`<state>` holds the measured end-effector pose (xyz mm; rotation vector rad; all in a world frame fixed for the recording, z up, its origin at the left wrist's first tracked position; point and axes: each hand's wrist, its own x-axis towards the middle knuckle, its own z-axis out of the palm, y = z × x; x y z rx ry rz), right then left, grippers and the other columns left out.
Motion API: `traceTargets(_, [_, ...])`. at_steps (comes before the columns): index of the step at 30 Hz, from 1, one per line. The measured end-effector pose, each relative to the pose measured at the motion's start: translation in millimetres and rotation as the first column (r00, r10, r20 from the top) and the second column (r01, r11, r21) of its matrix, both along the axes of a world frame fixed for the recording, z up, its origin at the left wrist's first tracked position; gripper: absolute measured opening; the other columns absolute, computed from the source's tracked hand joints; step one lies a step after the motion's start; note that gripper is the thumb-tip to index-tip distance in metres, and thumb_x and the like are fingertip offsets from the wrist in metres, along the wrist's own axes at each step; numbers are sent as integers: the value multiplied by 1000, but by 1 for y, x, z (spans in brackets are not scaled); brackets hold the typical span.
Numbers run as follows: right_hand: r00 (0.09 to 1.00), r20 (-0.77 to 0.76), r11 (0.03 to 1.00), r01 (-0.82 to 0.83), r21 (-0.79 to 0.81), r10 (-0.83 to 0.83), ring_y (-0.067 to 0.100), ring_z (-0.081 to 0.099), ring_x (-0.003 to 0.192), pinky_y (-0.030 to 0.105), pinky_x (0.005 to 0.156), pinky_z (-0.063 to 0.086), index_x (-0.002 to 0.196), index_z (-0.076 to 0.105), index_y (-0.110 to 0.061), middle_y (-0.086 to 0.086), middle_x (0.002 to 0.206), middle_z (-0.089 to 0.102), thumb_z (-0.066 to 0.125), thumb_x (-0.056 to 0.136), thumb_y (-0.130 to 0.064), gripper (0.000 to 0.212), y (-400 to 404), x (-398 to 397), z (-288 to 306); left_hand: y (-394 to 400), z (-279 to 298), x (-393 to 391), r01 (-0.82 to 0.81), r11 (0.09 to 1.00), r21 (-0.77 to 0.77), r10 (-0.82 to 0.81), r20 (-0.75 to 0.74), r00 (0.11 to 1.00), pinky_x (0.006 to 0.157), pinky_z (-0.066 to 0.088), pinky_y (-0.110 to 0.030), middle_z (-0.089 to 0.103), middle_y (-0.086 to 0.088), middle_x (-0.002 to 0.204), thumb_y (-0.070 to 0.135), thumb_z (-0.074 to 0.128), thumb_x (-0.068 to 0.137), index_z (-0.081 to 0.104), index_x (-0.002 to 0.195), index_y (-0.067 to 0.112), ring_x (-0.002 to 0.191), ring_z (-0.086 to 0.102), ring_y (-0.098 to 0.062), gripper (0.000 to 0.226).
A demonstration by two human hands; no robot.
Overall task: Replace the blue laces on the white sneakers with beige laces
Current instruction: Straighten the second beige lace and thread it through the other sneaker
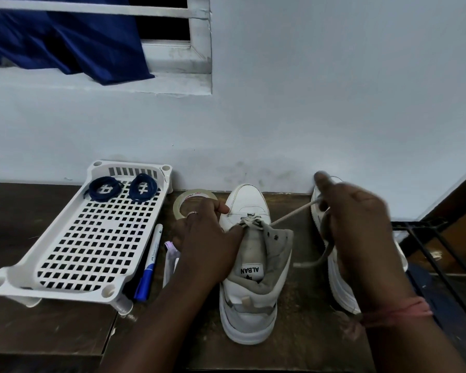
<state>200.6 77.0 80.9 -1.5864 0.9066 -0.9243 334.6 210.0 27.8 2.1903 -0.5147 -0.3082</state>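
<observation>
Two sneakers (249,265), two blue laces (124,188)

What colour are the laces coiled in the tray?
Dark blue laces, clearest in the head view.

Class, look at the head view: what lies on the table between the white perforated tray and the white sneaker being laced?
Between the tray and the sneaker lie a blue-capped marker, a small white packet and, farther back, a tape roll. The left hand reaches across them.
</observation>
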Motion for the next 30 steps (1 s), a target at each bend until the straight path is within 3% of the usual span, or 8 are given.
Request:
traceTargets(4, [948, 303, 992, 115, -52, -94, 24, 64, 60, 33, 66, 47, 59, 52, -3, 10, 58, 63, 75, 90, -32, 48, 3, -1, 9, -1, 0, 0, 3, 999, 41, -3, 0, 1000, 109, 35, -48, 56, 8, 120, 46, 71, 83, 50, 106, 41, 123, 43, -21, 31])
traceTargets(10, [928, -342, 988, -157, -1, 147, 5, 66, 72, 25, 64, 43, 109, 59, -27, -7, 86, 70, 68, 91, -50, 30, 3, 7, -21, 3, 9, 6, 110, 990, 90, -105, -57, 993, 100, 43, -45, 69, 11, 87, 52, 48, 96, 67, 95, 30, 97, 65, -16, 29])
traceTargets(13, [907, -299, 953, -257, 162, 296, 2, 56, 53, 25, 58, 41, 96, 75, -23, -10, 66, 66, 62, 98, -44, 25, -5, 11, -38, 6, 17, 16, 156, 988, 13, -144, -309, 940, 101, 47, -46, 75, -1, 98, 57, 31, 93, 74, 94, 27, 99, 67, -25, 53])
traceTargets(17, [878, -246, 861, -284, 422, 410, 18, 55, 54, 33, 62, 43, 87, 76, -5, 4, 61, 62, 68, 87, -58, 54, -10, 13, -53, 10, 17, 37, 76, 997, -29, -81, -490, 868, 68, 42, -30, 72, -3, 75, 67, 35, 98, 77, 85, 16, 57, 64, -11, 68])
traceTargets(21, [885, -134, 785, -314, 533, 445, 34, 67, 90, 57, 90, 55, 92, 75, 0, 19, 92, 73, 74, 88, -46, 46, -2, 18, -60, 13, 14, 42, 262, 964, 50, -212, -453, 866, 97, 53, -43, 69, -14, 124, 73, 57, 80, 56, 140, 29, 103, 71, -25, 75])
traceTargets(24, [872, -107, 753, -343, 562, 477, 25, 76, 90, 46, 93, 57, 83, 84, -18, 10, 92, 79, 64, 98, -39, 32, 2, 22, -61, 13, 15, 39, 341, 940, -8, -312, -426, 849, 87, 54, -39, 53, -15, 149, 56, 61, 96, 76, 101, 26, 100, 70, -12, 33])
traceTargets(27, [903, -65, 741, -306, 597, 425, 26, 75, 92, 46, 95, 56, 80, 84, -21, 10, 92, 79, 64, 97, -46, 36, 5, 24, -61, 13, 8, 41, 345, 938, -31, -341, -263, 903, 82, 53, -47, 69, -8, 105, 40, 60, 100, 69, 94, 18, 84, 62, -16, 24])
traceTargets(30, [914, -48, 772, -312, 554, 403, 39, 73, 102, 59, 98, 53, 89, 82, -17, 15, 95, 78, 68, 85, -64, 50, 8, 27, -62, 10, 1, 44, 251, 960, -124, -271, -193, 943, 63, 41, -33, 63, 2, 76, 26, 56, 102, 61, 91, 17, 60, 52, -8, 15])
